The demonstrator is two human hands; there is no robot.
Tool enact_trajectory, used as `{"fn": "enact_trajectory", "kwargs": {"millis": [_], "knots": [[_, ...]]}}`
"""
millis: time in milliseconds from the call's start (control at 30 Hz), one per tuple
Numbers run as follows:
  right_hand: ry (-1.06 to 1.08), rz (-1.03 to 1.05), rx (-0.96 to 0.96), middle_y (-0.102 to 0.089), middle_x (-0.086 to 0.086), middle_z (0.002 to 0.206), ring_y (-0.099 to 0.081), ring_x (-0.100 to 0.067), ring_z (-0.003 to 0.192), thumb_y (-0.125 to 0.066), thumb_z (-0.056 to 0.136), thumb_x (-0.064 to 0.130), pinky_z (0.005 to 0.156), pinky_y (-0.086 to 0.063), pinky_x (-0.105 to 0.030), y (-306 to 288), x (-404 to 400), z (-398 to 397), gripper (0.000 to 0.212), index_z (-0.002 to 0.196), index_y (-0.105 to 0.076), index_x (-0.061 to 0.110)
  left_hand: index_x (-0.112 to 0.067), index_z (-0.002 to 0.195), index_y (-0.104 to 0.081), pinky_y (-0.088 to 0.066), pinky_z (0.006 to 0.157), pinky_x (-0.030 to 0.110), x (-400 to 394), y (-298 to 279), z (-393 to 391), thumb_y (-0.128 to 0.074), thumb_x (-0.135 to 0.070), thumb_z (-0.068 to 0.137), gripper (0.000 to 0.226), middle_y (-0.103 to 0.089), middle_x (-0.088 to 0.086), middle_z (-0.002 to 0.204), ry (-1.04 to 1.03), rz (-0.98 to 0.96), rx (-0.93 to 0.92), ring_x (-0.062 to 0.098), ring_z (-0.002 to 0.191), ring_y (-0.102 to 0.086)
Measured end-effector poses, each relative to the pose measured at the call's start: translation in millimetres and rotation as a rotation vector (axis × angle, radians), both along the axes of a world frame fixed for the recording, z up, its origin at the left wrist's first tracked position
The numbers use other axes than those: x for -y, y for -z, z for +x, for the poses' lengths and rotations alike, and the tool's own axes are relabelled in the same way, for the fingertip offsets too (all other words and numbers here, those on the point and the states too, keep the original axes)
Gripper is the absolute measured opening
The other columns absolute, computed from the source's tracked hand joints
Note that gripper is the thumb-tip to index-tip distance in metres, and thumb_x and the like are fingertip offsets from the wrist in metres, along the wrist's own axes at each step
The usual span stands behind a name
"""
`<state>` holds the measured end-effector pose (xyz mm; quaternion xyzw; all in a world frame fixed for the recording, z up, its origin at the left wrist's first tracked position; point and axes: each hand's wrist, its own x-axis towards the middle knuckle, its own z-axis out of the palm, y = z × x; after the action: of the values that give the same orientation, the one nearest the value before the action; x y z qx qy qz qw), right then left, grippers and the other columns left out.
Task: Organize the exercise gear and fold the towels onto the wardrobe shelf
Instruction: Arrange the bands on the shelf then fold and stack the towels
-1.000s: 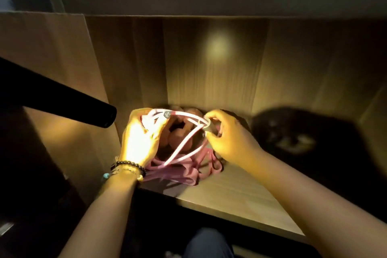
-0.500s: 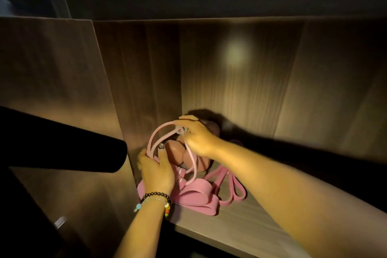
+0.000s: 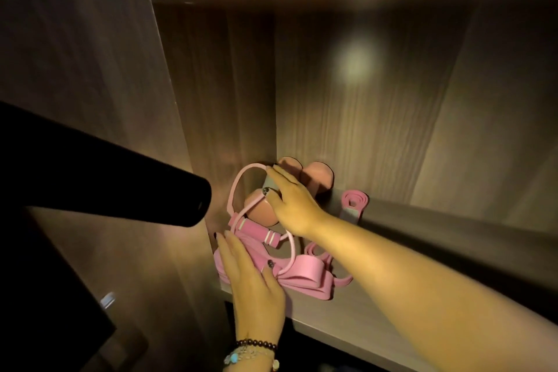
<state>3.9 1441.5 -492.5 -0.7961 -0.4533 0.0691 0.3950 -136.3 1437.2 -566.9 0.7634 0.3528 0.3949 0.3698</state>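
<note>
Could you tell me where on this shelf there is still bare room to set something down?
The shelf is bare right of the bands, along its front edge under the right forearm. The left corner is crowded: dumbbells, jump rope, bands and both hands. Farther right is too dark to judge.

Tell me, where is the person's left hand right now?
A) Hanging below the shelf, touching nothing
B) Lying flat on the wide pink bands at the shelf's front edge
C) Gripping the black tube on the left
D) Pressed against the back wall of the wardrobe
B: the left hand lies palm-down, fingers spread, on the wide pink bands near the front of the shelf.
</note>
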Motion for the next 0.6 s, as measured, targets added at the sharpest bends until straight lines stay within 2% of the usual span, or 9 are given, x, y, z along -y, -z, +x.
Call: {"fn": "enact_trajectory", "kwargs": {"millis": [100,167,233,333,400,467,533,600], "knots": [[0.04,0.095,0.053,-0.022,0.001,0.156,-0.02,-0.015,0.144,-0.051,0.096,0.012,0.116,-0.019,-0.024,-3.2,13.9,-7.6,0.056,0.149,-0.031,0.016,-0.021,0.153,-0.007,-0.004,0.113,0.028,-9.8,4.7,3.7,-0.057,-0.003,0.092,0.081,0.003,-0.005,0.161,-0.002,0.047,0.007,0.002,0.141,0.002],[0.071,0.176,0.122,-0.033,-0.001,0.148,-0.033,-0.013,0.136,-0.056,0.092,0.007,0.109,-0.025,-0.014,3.1,30.3,-16.9,0.052,0.142,-0.042,0.013,-0.019,0.152,-0.02,-0.013,0.114,0.032,-17.0,9.0,7.9,-0.062,-0.004,0.089,0.077,-0.007,-0.001,0.16,-0.006,0.095,0.052,-0.001,0.139,-0.005],[0.072,0.27,0.172,-0.046,-0.002,0.131,-0.046,-0.006,0.118,-0.061,0.087,0.001,0.095,-0.028,0.0,18.0,49.1,-29.8,0.04,0.126,-0.057,0.008,-0.013,0.147,-0.033,-0.013,0.114,0.03,-21.4,13.3,12.8,-0.068,-0.004,0.085,0.072,-0.018,0.005,0.158,-0.019,0.136,0.088,-0.004,0.136,-0.01],[0.103,0.349,0.138,-0.054,0.002,0.113,-0.05,0.005,0.101,-0.07,0.08,-0.001,0.089,-0.036,-0.002,52.3,69.7,-39.5,0.029,0.106,-0.066,0.01,-0.01,0.136,-0.047,-0.02,0.111,0.02,-20.3,16.9,16.4,-0.074,-0.003,0.079,0.063,-0.029,0.006,0.15,-0.058,0.093,0.169,0.008,0.137,-0.024],[0.162,0.379,0.056,-0.055,0.009,0.108,-0.052,0.006,0.1,-0.071,0.079,0.01,0.089,-0.041,-0.012,74.4,77.3,-42.9,0.025,0.1,-0.065,0.023,-0.012,0.12,-0.056,-0.032,0.109,0.028,-15.7,20.8,15.2,-0.077,-0.001,0.075,0.051,-0.039,0.003,0.133,-0.081,0.09,0.199,0.018,0.128,-0.04],[0.215,0.393,-0.03,-0.053,0.014,0.111,-0.051,0.003,0.105,-0.064,0.079,0.031,0.092,-0.042,-0.019,88.0,83.3,-48.3,0.025,0.103,-0.058,0.036,-0.016,0.095,-0.056,-0.046,0.093,0.036,-12.4,25.0,13.3,-0.078,-0.001,0.073,0.034,-0.044,-0.001,0.108,-0.12,0.073,0.201,0.023,0.103,-0.052],[0.234,0.375,-0.109,-0.05,0.013,0.116,-0.047,0.001,0.109,-0.054,0.077,0.048,0.095,-0.039,-0.018,96.0,88.7,-54.5,0.039,0.115,-0.051,0.036,-0.015,0.076,-0.05,-0.043,0.077,0.033,-14.1,28.8,12.5,-0.077,-0.001,0.075,0.031,-0.048,-0.003,0.085,-0.145,0.045,0.179,0.019,0.08,-0.049],[0.226,0.371,-0.157,-0.047,0.014,0.119,-0.043,0.006,0.11,-0.054,0.076,0.052,0.093,-0.034,-0.007,98.7,92.4,-56.1,0.052,0.122,-0.047,0.03,-0.015,0.073,-0.05,-0.034,0.069,0.028,-17.1,30.7,13.6,-0.076,-0.004,0.076,0.029,-0.049,-0.006,0.075,-0.15,0.028,0.145,0.017,0.074,-0.045]]}}
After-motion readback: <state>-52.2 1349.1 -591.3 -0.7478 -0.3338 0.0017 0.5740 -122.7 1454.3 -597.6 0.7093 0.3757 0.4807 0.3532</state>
